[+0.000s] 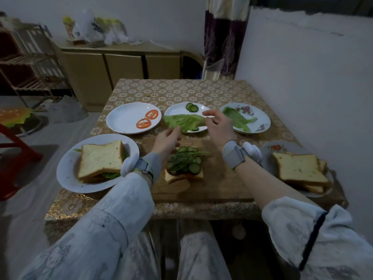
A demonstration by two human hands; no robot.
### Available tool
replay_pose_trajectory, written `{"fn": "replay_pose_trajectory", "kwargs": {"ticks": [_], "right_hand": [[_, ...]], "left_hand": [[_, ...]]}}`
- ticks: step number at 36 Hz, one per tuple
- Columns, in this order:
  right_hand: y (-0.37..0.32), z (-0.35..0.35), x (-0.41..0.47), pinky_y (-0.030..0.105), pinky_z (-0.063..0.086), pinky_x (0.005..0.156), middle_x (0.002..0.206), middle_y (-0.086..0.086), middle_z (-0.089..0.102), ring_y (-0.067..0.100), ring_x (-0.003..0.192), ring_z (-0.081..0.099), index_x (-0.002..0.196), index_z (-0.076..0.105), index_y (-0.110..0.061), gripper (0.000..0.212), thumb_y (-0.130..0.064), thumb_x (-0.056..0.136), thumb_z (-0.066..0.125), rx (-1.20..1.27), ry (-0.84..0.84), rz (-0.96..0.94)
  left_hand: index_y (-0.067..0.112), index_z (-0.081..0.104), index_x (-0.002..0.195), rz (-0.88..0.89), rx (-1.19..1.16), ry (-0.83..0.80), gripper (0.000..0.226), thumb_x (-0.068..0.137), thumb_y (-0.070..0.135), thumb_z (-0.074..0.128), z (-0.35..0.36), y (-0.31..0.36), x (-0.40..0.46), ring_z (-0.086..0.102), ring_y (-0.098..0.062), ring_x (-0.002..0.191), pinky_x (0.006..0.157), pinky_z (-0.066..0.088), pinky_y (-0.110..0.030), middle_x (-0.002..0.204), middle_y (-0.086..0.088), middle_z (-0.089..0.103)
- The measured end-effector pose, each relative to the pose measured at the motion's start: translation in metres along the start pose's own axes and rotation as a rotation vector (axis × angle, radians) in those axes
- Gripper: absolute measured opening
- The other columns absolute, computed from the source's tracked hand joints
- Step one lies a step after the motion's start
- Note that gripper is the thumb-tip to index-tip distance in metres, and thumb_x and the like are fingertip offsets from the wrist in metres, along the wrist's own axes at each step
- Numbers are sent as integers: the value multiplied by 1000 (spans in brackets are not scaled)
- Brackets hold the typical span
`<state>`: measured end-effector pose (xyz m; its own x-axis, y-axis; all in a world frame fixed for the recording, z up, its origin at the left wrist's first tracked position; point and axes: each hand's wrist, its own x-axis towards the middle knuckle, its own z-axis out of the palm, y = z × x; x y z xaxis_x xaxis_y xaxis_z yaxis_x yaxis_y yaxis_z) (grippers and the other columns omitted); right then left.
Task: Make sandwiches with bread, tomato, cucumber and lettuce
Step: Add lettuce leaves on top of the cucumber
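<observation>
An open sandwich (184, 166) lies on the wooden board (218, 182), a bread slice topped with tomato, cucumber slices and greens. Above it a lettuce leaf (184, 122) is held stretched over the cucumber plate (175, 112). My right hand (219, 126) pinches the leaf's right end. My left hand (167, 141) touches its lower left edge with the fingertips. A finished sandwich (101, 160) sits on the left plate (66, 174). Plain bread slices (298, 168) are stacked on the right plate (266, 164).
A white plate (121, 120) holds two tomato slices (148, 119). A flowered plate (260, 120) at the back right carries more lettuce (237, 118). A white wall runs close along the table's right side. A red chair (12, 158) stands at the left.
</observation>
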<state>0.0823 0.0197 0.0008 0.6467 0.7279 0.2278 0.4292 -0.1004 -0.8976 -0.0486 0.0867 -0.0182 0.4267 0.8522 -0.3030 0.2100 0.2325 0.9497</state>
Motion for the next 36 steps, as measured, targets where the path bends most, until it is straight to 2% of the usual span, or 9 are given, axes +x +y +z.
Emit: {"fn": "replay_pose_trajectory", "kwargs": {"ticks": [3,8,16,20,22,25,27,31,36], "right_hand": [[-1,1,-3,11,31,40,63,-6,55,2,37,36,103,67,-10,22,-8,93,48,41,-42,20],[7,-5,-10,2,35,44,64,-12,49,-8,45,48,92,62,-13,17,-2,90,50,74,-129,42],[21,-6,-11,17,51,54,93,5,64,18,62,60,106,65,-7,25,-26,95,53,211,-318,290],[19,-3,-9,36,47,96,120,6,63,25,112,58,127,57,-7,55,-47,90,54,342,-380,470],[21,-5,-9,40,44,102,135,4,55,26,126,50,136,49,-12,65,-54,86,56,330,-428,502],[23,-10,-11,21,51,50,95,1,66,16,80,63,109,61,-15,35,-45,93,50,318,-557,519],[27,-11,-12,16,44,38,80,0,64,9,62,62,94,62,-16,23,-35,96,49,345,-603,508],[28,-8,-16,13,43,37,58,-4,68,3,45,62,86,62,-13,16,-19,96,51,408,-627,480],[33,-2,-17,21,56,63,69,-1,70,14,70,65,87,67,-11,10,-13,92,59,347,-561,463]], "left_hand": [[9,49,134,-73,-329,2,53,93,41,54,2,7,5,60,-17,84,61,48,-27,122,-8,62],[5,52,131,-67,-542,64,54,87,34,65,-2,8,12,63,-28,110,93,53,-41,125,-11,64],[4,57,125,-72,-556,28,39,88,18,60,1,16,11,64,-24,85,74,56,-35,102,-13,66],[9,59,116,-64,-489,3,34,85,23,61,4,19,9,65,-25,81,69,55,-32,99,-13,67],[11,58,115,-49,-435,16,31,86,23,60,3,20,10,65,-24,79,67,55,-31,94,-10,67],[10,55,123,-19,-384,16,36,89,22,59,2,20,11,66,-24,80,67,55,-32,92,-9,67],[9,53,128,-13,-363,5,40,90,21,58,1,18,10,66,-24,79,64,55,-32,93,-9,67],[9,50,131,-6,-330,-1,40,92,20,56,-2,14,6,66,-23,79,63,55,-31,94,-8,67],[7,51,123,43,-102,29,31,95,19,56,-5,2,6,64,-21,84,77,54,-36,110,-12,62]]}}
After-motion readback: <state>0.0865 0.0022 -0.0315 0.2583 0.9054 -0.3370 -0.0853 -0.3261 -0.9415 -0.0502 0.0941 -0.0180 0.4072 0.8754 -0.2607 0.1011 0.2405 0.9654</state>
